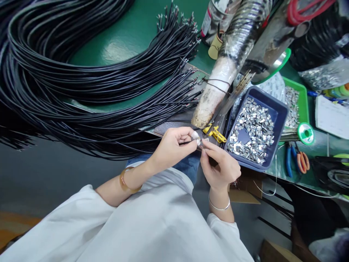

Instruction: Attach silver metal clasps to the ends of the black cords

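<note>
My left hand (174, 147) and my right hand (222, 165) meet just in front of the bench edge, thumbs and forefingers pinched together. Between their fingertips is a small silvery piece (200, 143), too small to make out exactly. A white wrap (195, 135) covers one fingertip of my left hand. Right behind the fingers lies a yellow plastic-handled tool (215, 134). Many black cables (131, 120) with stripped ends reach towards my left hand. To the right of my right hand, a dark blue bin (278, 109) holds many small silver metal pieces (253, 127).
A flexible duct with a whitish, stained end (208, 98) slopes down over the bench. Behind the bin sits a green tray (304, 102) of metal parts. Solder spool (305, 133), blue-handled pliers (289, 160), orange-handled pliers (302, 162) and paper (331, 116) lie at right.
</note>
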A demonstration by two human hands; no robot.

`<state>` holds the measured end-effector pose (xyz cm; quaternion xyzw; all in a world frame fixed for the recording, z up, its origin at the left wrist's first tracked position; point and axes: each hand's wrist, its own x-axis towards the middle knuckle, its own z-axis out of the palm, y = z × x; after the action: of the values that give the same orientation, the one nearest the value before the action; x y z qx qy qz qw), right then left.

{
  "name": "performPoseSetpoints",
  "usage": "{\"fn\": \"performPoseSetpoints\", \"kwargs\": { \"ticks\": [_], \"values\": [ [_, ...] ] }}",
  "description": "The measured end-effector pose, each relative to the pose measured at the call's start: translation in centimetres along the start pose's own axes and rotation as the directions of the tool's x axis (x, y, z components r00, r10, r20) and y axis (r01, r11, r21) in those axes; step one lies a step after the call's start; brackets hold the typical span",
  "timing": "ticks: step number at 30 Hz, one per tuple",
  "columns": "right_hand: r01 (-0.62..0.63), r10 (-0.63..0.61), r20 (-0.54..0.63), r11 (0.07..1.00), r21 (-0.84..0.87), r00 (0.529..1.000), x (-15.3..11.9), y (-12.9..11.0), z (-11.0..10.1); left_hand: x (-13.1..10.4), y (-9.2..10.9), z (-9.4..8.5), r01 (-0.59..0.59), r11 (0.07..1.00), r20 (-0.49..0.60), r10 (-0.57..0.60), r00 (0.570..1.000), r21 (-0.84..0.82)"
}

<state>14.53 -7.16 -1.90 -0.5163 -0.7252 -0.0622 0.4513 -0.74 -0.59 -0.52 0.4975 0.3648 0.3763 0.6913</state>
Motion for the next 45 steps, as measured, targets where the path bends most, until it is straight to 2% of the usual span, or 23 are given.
{"fn": "performPoseSetpoints", "kwargs": {
  "ticks": [7,11,15,18,23,29,36,45],
  "values": [
    [0.047,-0.047,0.025,0.999,0.017,0.999,0.1,0.2,-0.2,0.0,-0.6,-0.3,-0.005,0.993,-0.009,0.006,1.000,0.115],
    [-0.031,0.031,-0.003,0.998,0.057,0.999,0.0,0.2,-0.2,0.0,-0.5,-0.3,-0.001,0.995,0.001,0.001,1.000,0.103],
    [-0.098,0.097,-0.081,0.995,-0.011,0.992,0.0,0.3,0.0,-0.1,-0.1,0.0,-0.007,1.000,0.009,0.007,1.000,0.022],
    [-0.117,0.113,-0.081,0.992,-0.038,0.990,0.1,0.3,0.3,-0.1,0.1,0.1,-0.011,1.000,0.003,0.011,1.000,-0.008],
    [-0.075,0.071,-0.074,0.996,-0.053,0.995,0.2,0.2,0.5,0.1,0.1,0.2,-0.040,0.999,-0.035,0.040,0.999,0.008],
    [-0.094,0.088,-0.093,0.994,-0.055,0.992,0.8,0.2,0.7,0.4,0.5,0.4,-0.043,0.999,-0.091,0.045,0.995,0.017],
    [-0.102,0.097,-0.118,0.994,-0.041,0.988,1.0,-0.1,0.7,0.3,0.6,0.3,-0.073,0.995,-0.051,0.076,0.996,0.069],
    [-0.036,0.032,-0.120,0.999,-0.029,0.992,0.4,0.3,0.7,0.3,0.6,0.2,-0.023,0.998,-0.031,0.025,0.999,0.054]
  ]
}}
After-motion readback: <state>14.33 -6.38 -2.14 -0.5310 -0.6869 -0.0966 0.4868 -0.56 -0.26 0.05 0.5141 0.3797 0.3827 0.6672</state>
